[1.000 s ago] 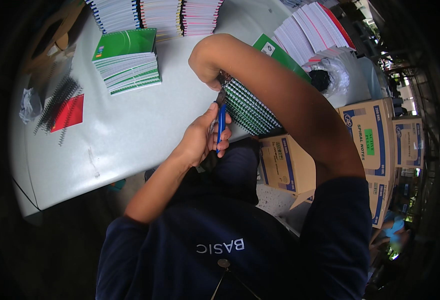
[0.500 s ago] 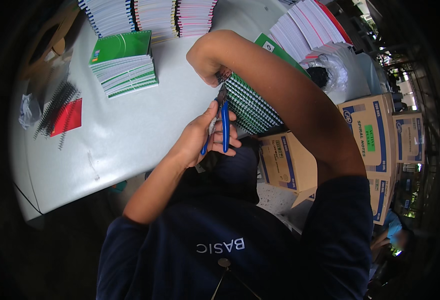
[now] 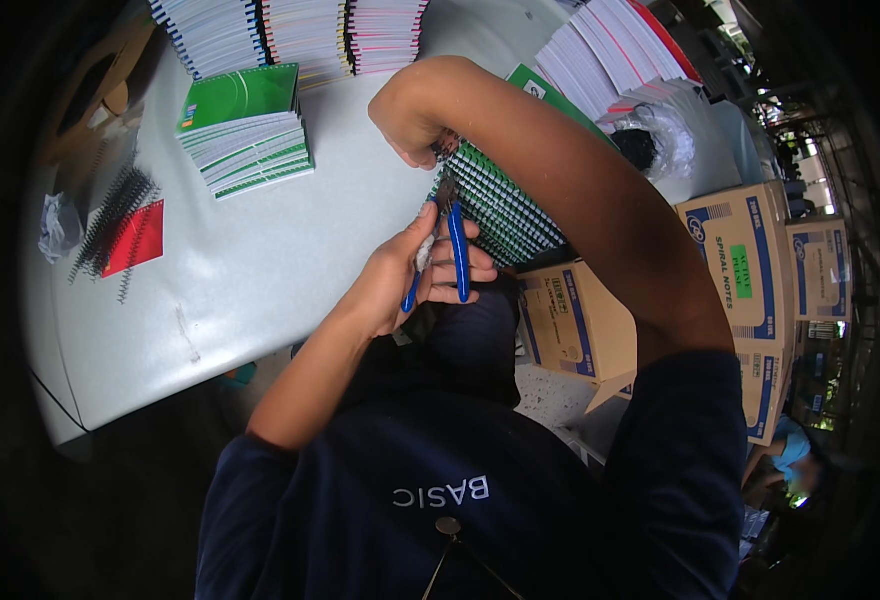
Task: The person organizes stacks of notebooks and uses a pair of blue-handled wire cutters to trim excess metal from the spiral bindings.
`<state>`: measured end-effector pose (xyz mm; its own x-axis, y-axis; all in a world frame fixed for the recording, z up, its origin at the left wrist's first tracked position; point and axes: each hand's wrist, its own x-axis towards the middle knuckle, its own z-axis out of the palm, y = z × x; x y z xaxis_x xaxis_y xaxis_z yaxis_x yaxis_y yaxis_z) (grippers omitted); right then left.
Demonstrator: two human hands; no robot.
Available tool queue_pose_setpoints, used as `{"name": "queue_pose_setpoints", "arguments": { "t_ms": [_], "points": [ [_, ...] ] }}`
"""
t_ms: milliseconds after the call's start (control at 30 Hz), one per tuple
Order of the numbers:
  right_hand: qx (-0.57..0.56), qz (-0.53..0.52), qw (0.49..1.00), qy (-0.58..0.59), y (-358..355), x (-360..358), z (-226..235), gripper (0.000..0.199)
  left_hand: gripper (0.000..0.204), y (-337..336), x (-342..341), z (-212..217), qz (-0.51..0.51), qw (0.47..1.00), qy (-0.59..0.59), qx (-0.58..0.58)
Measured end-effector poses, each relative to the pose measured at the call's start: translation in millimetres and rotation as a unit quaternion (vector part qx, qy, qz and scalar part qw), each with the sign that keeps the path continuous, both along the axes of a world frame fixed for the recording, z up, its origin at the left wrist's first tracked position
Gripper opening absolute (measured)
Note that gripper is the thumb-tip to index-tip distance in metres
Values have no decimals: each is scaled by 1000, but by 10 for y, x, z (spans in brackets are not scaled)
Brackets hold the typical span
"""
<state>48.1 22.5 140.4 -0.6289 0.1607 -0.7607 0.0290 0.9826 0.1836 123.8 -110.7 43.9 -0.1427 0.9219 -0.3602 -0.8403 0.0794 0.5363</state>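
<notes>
My left hand (image 3: 400, 262) is closed around a pair of wire cutters with blue handles (image 3: 461, 250), its fingers loosely spread along the spread handles. The cutters' dark jaws (image 3: 446, 190) are at the left end of a stack of green spiral notebooks (image 3: 510, 205), whose black and white coil bindings face me. Reaching over the stack from the right, my right hand (image 3: 407, 118) bends inward at the wrist. Its curled fingers grip the stack's left end beside the coil ends; the fingertips are partly hidden.
Green notebooks (image 3: 250, 135) are piled on the grey table (image 3: 290, 235), with taller notebook stacks (image 3: 305, 35) behind. Loose black coils (image 3: 115, 225) lie on a red cover (image 3: 145, 240) at left. Cardboard boxes (image 3: 735, 260) stand at right. Another person (image 3: 790, 455) is at far right.
The cutters' handles have spread wider apart, and my left fingers have moved slightly right with them. My right hand stays in nearly the same place by the coils.
</notes>
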Motion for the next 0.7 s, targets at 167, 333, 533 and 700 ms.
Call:
{"name": "queue_pose_setpoints", "arguments": {
  "t_ms": [167,333,533,700],
  "points": [
    [-3,15,1000,7,-20,-27,7,19,56,22,-227,-525,-93,945,-153,275],
    [0,0,1000,15,9,36,13,19,57,-25,-124,-257,-81,982,-42,164],
    [5,10,999,33,-14,37,40,17,58,-50,-125,-17,-55,995,14,79],
    [1,14,999,29,8,28,8,18,58,13,-145,-169,-73,982,-59,166]
  ]
}}
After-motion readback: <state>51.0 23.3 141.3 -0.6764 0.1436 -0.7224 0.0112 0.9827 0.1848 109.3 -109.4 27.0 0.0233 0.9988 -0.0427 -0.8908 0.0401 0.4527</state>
